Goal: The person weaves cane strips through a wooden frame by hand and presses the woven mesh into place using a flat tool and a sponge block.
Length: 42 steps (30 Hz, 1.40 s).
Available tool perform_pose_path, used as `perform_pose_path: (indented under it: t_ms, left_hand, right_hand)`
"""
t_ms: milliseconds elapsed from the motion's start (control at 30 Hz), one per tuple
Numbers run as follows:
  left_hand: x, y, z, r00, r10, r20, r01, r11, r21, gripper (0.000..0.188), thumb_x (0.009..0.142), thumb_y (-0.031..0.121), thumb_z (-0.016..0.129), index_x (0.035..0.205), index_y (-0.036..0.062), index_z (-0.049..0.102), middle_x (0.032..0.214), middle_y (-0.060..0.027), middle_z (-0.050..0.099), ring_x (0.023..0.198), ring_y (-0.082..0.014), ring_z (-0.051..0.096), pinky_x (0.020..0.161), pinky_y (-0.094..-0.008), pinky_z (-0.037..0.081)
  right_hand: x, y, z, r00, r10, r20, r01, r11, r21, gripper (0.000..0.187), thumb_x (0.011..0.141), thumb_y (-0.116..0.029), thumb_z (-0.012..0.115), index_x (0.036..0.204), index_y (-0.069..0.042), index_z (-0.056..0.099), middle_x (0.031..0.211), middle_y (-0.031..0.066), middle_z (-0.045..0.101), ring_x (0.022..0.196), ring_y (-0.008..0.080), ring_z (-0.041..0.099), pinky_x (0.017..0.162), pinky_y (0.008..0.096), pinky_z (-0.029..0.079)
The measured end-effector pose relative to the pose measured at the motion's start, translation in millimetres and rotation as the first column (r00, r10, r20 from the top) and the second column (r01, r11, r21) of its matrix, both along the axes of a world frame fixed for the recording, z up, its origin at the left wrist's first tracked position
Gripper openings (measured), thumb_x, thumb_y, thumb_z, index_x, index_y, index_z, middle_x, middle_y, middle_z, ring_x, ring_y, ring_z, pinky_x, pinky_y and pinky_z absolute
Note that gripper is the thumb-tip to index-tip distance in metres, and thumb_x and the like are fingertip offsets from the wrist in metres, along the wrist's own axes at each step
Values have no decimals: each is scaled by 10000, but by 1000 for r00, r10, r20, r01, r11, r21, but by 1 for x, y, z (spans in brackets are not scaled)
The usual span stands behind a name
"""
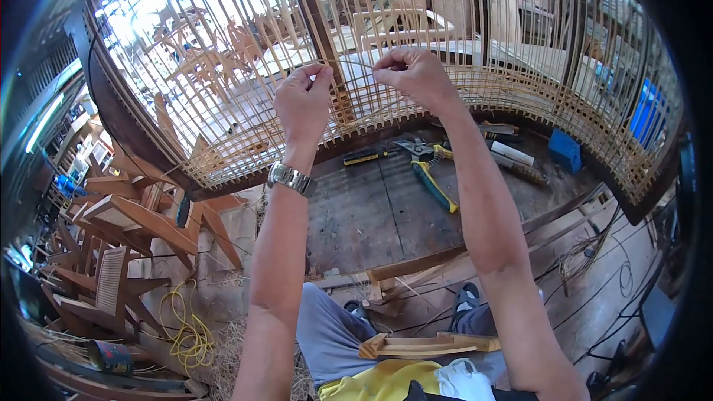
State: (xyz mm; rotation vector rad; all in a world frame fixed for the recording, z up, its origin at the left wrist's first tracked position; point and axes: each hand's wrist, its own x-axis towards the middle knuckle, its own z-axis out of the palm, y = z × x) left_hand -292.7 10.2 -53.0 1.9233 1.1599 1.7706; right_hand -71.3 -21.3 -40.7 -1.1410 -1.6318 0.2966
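In front of me stands a curved dark wooden frame (306, 7) strung with upright cane strands, some cross strands woven in along its lower part (256, 147). A thin cane strand (350, 63) runs level between my hands. My left hand (303, 100), with a metal watch (290, 177) on its wrist, pinches it between thumb and fingertips beside a dark upright of the frame. To its right my right hand (422, 78) is closed in a pinch at the strand's other side, above the woven band. The strand's ends are hard to make out.
On the worktable (342, 223) lie pruning shears (432, 178) with green and yellow handles, a black and yellow tool (365, 156), a white cylinder (512, 153) and a blue block (564, 150). Wooden chair frames (141, 219) and yellow cord (186, 327) are at left.
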Motion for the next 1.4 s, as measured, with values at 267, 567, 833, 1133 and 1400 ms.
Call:
perform_pose_path:
  t_ms: [267, 567, 833, 1133, 1400]
  left_hand:
    - [0, 1, -4, 996, -87, 27, 86, 995, 45, 303, 1019, 240, 715, 1072, -57, 743, 754, 26, 686, 606, -9, 495, 529, -224, 360]
    - [1, -2, -5, 990, -117, 83, 116, 993, 16, 272, 1034, 221, 694, 1081, -43, 738, 796, 43, 680, 629, 1, 484, 539, -215, 355]
    - [-1, 1, -8, 989, -135, 67, 136, 991, -13, 249, 1039, 211, 687, 1082, -31, 730, 783, 55, 657, 637, 8, 473, 541, -204, 346]
    - [5, -12, -4, 999, -1, 34, -1, 998, 59, 339, 1019, 262, 715, 1102, -65, 745, 729, 20, 683, 633, -25, 534, 555, -244, 394]
    - [0, -29, 2, 884, 369, -287, -333, 928, 166, 352, 1012, 309, 637, 1189, 38, 776, 710, -133, 735, 651, -318, 723, 659, -433, 554]
  right_hand:
    - [18, -1, 3, 999, -37, -15, 35, 995, -90, 222, 833, -238, 796, 977, -72, 830, 908, 65, 789, 837, 152, 735, 812, 316, 591]
    - [10, -12, 13, 993, 99, -61, -97, 995, 39, 199, 839, -246, 799, 945, -79, 819, 839, 31, 752, 783, 129, 684, 750, 318, 556]
    - [11, -4, 3, 999, 26, 27, -23, 995, -101, 200, 851, -207, 800, 955, -36, 799, 896, 37, 745, 836, 114, 673, 794, 295, 543]
    - [-11, 2, -6, 960, -243, 138, 242, 970, 26, 212, 844, -212, 786, 960, -37, 811, 817, 62, 743, 817, 137, 722, 788, 312, 577]
    - [-18, 1, -9, 982, -174, 74, 169, 983, 70, 239, 882, -274, 848, 955, -49, 809, 709, 35, 695, 645, 115, 606, 628, 320, 497]
